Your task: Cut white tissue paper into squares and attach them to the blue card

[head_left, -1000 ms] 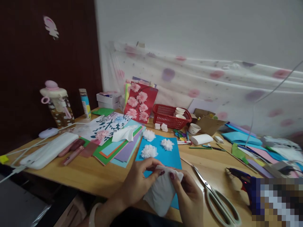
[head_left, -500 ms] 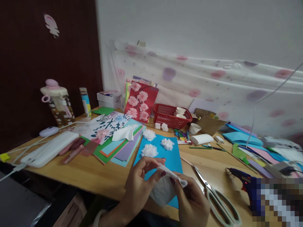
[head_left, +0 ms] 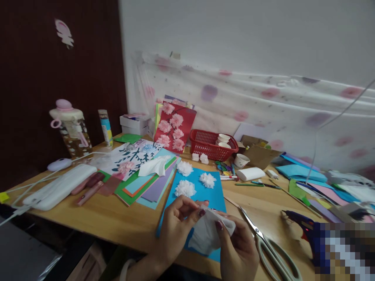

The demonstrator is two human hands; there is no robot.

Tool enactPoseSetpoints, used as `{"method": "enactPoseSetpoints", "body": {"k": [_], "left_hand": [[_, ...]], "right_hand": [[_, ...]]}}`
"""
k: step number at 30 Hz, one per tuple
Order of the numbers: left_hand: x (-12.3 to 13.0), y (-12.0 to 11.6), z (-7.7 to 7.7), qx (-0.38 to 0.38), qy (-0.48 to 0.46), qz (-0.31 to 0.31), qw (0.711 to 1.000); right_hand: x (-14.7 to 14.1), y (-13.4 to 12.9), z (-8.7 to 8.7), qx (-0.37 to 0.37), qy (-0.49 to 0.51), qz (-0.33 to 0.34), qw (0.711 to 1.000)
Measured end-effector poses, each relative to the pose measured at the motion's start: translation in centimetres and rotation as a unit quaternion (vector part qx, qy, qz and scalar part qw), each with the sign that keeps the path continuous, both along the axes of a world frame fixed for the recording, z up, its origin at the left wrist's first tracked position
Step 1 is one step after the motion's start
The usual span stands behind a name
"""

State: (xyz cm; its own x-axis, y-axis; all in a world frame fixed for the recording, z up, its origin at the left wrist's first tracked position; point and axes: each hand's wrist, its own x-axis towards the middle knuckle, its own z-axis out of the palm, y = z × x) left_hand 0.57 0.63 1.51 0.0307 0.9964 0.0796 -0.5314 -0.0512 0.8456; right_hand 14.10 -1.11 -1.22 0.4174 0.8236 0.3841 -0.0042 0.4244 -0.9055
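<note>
Between my two hands is a thin white tissue (head_left: 206, 234), its upper edge folded over and its lower part hanging loose. My left hand (head_left: 177, 230) pinches the tissue's left top corner between thumb and fingers. On the right side, my right hand (head_left: 238, 248) grips the folded edge, thumb in front. Both hands are above a blue sheet of paper (head_left: 213, 199). Three ruffled white tissue flowers lie toward the sheet's far end: one flower (head_left: 185, 188) just beyond my left hand, another flower (head_left: 184, 168) behind it, and a third flower (head_left: 207, 180) to the right.
Scissors (head_left: 259, 234) lie right of my right hand, with a glue gun (head_left: 303, 224) farther right. Coloured paper sheets (head_left: 155, 187) and a white power strip (head_left: 63, 187) are on the left. A red basket (head_left: 205, 144) with paper cups stands behind, beside a red flower card (head_left: 175, 128).
The folded edge of the tissue has shifted slightly right, and my right thumb now presses nearer its right end. My left hand keeps its pinch.
</note>
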Motion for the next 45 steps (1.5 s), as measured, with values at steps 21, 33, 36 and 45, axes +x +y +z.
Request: {"method": "enactPoseSetpoints", "body": {"k": [21,33,36,45], "left_hand": [[0.2,-0.4,1.3,0.004,0.006,0.022,1.000],[0.0,-0.5,1.5,-0.011,-0.031,0.024,0.999],[0.0,-0.4,1.7,-0.011,-0.036,0.031,0.999],[0.3,0.4,1.4,-0.003,-0.033,0.109,0.994]], "right_hand": [[-0.9,-0.7,0.8,-0.011,-0.011,-0.001,1.000],[-1.0,-0.9,1.0,0.007,-0.032,-0.015,0.999],[-1.1,-0.7,1.0,-0.015,-0.045,-0.085,0.995],[-2.0,-0.3,1.6,-0.098,-0.039,-0.103,0.989]]}}
